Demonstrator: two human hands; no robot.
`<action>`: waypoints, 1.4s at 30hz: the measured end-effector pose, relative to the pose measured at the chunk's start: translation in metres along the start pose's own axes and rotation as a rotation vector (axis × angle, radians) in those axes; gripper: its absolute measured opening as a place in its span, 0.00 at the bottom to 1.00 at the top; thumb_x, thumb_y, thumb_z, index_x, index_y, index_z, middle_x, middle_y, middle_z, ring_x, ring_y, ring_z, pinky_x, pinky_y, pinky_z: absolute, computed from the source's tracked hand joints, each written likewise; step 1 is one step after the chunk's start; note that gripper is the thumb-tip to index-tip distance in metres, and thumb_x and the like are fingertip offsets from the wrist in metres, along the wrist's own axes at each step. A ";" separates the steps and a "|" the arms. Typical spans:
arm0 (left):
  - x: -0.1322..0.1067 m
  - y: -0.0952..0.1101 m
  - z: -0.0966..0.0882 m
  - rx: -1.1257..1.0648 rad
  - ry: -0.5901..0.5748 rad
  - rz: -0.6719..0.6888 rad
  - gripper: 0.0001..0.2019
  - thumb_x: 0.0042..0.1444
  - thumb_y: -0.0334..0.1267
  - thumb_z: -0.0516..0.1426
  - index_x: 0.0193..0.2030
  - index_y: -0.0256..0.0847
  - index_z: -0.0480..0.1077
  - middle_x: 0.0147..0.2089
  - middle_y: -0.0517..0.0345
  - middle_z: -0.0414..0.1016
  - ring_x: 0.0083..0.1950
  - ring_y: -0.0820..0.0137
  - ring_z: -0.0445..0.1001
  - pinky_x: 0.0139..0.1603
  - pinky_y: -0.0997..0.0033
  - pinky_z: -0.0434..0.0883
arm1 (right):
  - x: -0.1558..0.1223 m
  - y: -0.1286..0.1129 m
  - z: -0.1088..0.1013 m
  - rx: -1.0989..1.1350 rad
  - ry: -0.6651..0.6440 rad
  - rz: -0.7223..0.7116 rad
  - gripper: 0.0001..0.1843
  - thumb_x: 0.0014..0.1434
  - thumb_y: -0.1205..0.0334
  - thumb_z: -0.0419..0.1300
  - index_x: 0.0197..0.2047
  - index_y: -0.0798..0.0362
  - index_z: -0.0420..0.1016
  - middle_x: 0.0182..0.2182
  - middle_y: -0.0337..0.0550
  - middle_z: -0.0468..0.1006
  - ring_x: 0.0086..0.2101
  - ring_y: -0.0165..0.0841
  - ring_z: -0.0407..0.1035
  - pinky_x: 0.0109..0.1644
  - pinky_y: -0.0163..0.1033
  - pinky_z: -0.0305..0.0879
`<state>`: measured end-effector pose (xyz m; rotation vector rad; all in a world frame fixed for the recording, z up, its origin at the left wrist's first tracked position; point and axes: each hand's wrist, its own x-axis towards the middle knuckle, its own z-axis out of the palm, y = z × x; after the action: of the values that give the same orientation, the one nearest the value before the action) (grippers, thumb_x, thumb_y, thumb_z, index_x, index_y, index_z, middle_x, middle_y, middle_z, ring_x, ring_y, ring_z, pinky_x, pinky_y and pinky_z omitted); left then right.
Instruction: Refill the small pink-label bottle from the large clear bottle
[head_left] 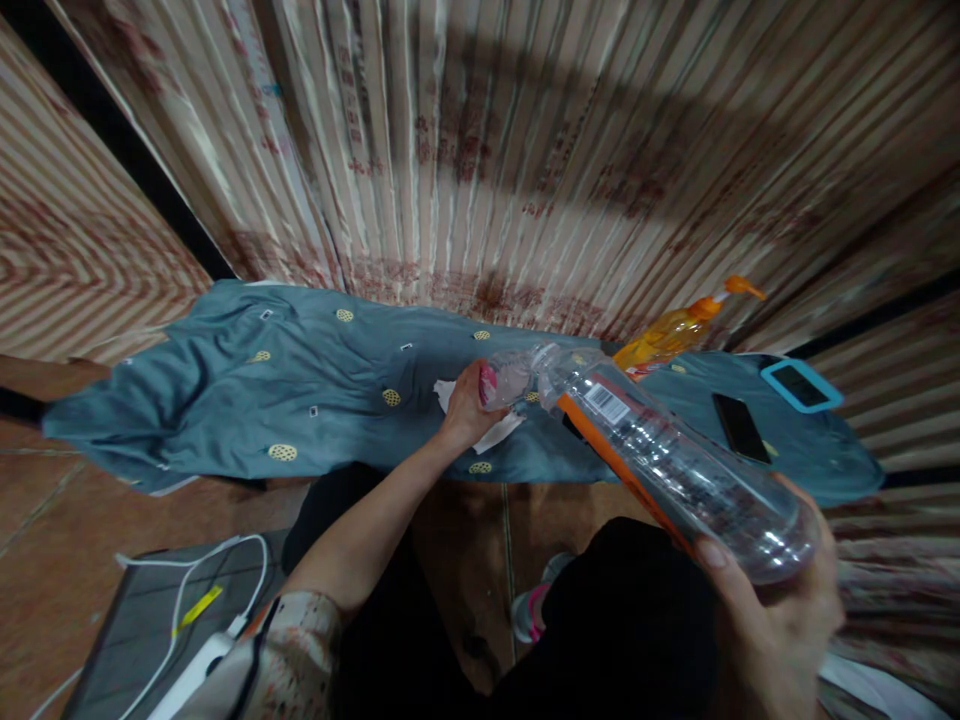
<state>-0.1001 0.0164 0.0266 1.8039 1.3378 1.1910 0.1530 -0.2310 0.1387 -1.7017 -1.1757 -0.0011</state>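
My right hand (787, 620) is wrapped round the base of a large clear plastic bottle (675, 460) with an orange-edged label and a barcode. It tilts so that its neck points down and left. My left hand (466, 408) is closed round a small clear container (514, 378) with a pink patch at its left end; its exact kind is hard to make out. The bottle's neck meets or overlaps the container's right end; I cannot tell whether they touch. White tissue (499, 432) lies under and beside my left hand.
A narrow table has a blue-green cloth (337, 390) with pineapple prints. Behind the bottle stands an orange pump bottle (667, 335). A black phone (741, 427) and a blue-framed device (801, 385) lie right. A white power strip (196, 675) with cables is lower left; striped curtains hang behind.
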 end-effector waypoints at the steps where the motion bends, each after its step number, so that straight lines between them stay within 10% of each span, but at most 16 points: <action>1: 0.000 0.000 0.000 -0.008 0.001 -0.001 0.45 0.44 0.33 0.78 0.69 0.40 0.68 0.69 0.38 0.79 0.72 0.42 0.79 0.77 0.36 0.74 | 0.000 0.000 0.000 0.012 -0.001 0.002 0.56 0.57 0.35 0.77 0.80 0.52 0.68 0.69 0.59 0.75 0.63 0.60 0.72 0.71 0.68 0.63; 42: 0.000 0.004 0.005 -0.037 0.005 0.007 0.45 0.42 0.32 0.80 0.68 0.40 0.70 0.66 0.40 0.81 0.69 0.44 0.81 0.73 0.41 0.77 | -0.001 0.005 -0.003 0.004 0.044 0.014 0.59 0.54 0.34 0.78 0.80 0.53 0.69 0.67 0.57 0.77 0.61 0.59 0.73 0.72 0.68 0.61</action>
<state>-0.0936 0.0150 0.0278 1.7819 1.3047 1.2173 0.1576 -0.2339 0.1357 -1.6981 -1.1305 -0.0278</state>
